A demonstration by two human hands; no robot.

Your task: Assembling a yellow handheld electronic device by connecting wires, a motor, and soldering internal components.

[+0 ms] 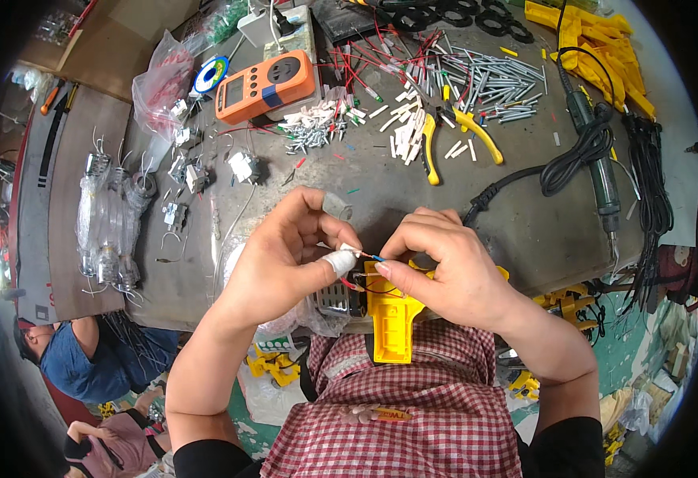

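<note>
My left hand [285,267], with wrapped tape on its thumb and a finger, is closed at the fingertips on the thin copper-coloured end of a wire. Opposite it, my right hand [452,267] pinches the blue wire [378,257] between thumb and forefinger. The two hands almost meet over the near edge of the bench. Below them a yellow plastic tool housing half [394,327] lies at the edge, partly covered by my right hand. Beside it sits a metal part with slots [335,300]. A red wire [349,284] shows under my left fingertips.
An orange meter [266,86], yellow-handled pliers [430,151], white sleeves [407,131] and metal rods [496,76] lie on the bench [301,179]. A soldering iron [604,187] with its black cable is at the right. Bagged heating elements [110,215] lie left. Other people [110,358] sit at lower left.
</note>
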